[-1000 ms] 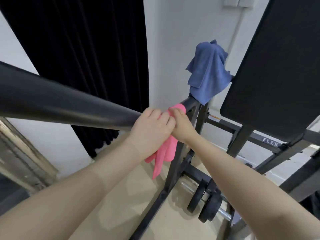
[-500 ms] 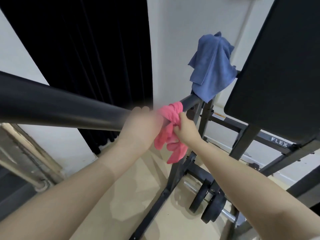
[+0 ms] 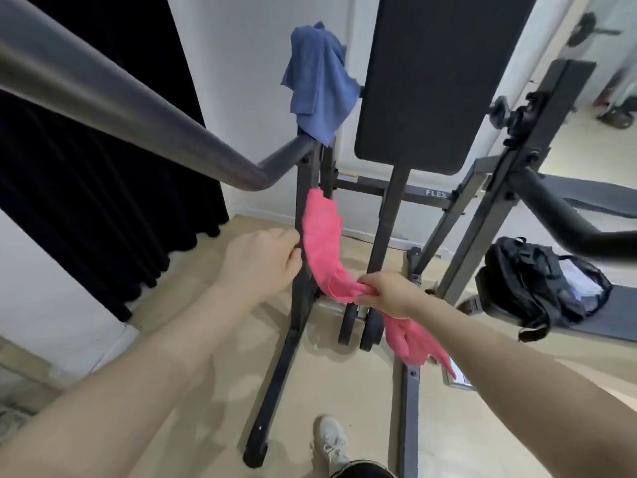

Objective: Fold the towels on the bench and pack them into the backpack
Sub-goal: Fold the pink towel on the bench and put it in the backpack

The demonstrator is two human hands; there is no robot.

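The pink towel (image 3: 322, 243) has come off the bar (image 3: 144, 108). A second ago it was bunched at the bar's bend under both hands; now it hangs free in the air in front of the upright post (image 3: 305, 188), well below the bar. The right hand (image 3: 389, 293) has its grip closed round the towel's middle, fingers curled over a bunched fold, with one end trailing down past the wrist and the other arcing up toward the post. The left hand (image 3: 260, 263) sits at the towel's upper edge with fingers curled; it looks to be pinching that edge, though the contact is partly hidden (the cloth is blurred by motion). So one towel is now in hand and ready to be spread and folded; none of the folding looks done yet.

The blue towel (image 3: 319, 84) is draped where it was, over the top of the post beside the black pad (image 3: 444, 77), untouched.

The backpack (image 3: 537, 281) lies to the right on a low worktop (image 3: 617, 312), its top open with something pale inside. Between the hands and the backpack stand angled frame legs and a second bar (image 3: 565, 219), so a swing to the right needs to pass under or in front of them. The floor in front of the frame gives open room for spreading the towel.
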